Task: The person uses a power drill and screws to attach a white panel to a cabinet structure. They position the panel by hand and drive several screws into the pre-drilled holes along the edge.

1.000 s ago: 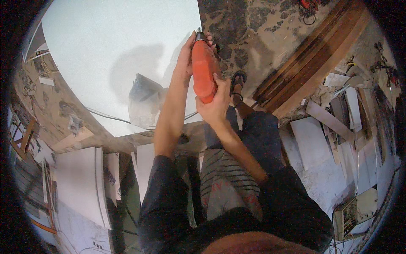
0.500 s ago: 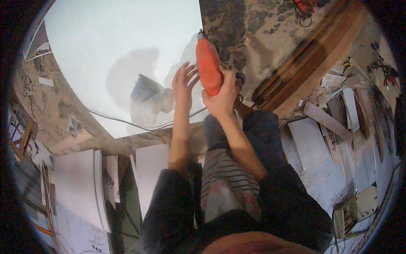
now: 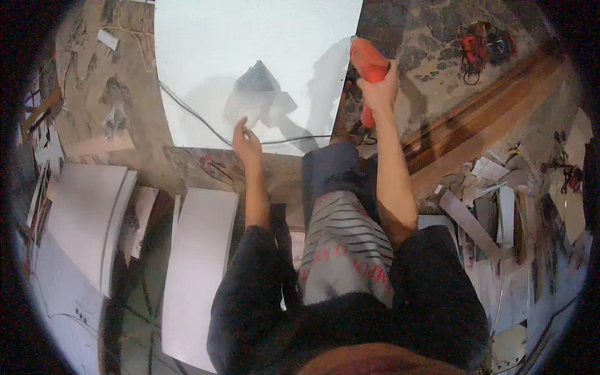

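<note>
My right hand (image 3: 382, 95) is wrapped round the grip of an orange-red power drill (image 3: 369, 60). It holds the drill over the right edge of a large white board (image 3: 262, 31); the drill's chuck does not show. My left hand (image 3: 248, 145) is over the board's near edge with its fingers loosely bent and apart, and nothing visible in them. Just beyond those fingers, a clear plastic bag (image 3: 255, 84) with a greyish, dark-topped part lies on the board. A dark cord (image 3: 199, 116) runs across the board, passing close to my left hand.
Long brown wooden beams (image 3: 459, 122) lie diagonally on the right. Beyond them is a red tool (image 3: 473, 53) on the dirty floor. White panels (image 3: 200, 262) stand at the near left, and offcuts (image 3: 472, 219) are piled at the right. A small white block (image 3: 108, 40) sits far left.
My right hand has carried the drill to the right, away from my left hand. My left hand has drawn back toward the board's near edge. The view has shifted too.
</note>
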`<control>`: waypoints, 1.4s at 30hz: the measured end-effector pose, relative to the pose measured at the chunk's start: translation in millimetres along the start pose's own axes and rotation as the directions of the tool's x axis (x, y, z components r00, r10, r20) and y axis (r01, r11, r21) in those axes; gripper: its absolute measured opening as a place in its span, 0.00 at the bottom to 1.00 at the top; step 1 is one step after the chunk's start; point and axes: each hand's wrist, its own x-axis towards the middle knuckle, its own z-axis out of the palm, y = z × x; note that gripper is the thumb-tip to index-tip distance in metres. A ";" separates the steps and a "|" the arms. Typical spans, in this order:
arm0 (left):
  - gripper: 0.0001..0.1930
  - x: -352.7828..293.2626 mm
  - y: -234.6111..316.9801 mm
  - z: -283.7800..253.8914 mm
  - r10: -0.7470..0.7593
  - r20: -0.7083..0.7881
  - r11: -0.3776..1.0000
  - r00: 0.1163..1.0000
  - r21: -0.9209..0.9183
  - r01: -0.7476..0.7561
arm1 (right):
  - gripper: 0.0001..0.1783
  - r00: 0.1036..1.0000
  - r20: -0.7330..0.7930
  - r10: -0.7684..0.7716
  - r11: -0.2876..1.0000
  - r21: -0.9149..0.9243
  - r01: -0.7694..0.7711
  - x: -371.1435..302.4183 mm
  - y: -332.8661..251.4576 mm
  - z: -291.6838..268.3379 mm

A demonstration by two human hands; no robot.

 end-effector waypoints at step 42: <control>0.11 41.6 -47.3 102.4 -0.216 0.014 0.745 0.976 -0.643 0.174 | 0.33 0.996 0.083 0.017 0.820 0.569 -0.062 -54.3 62.8 -71.1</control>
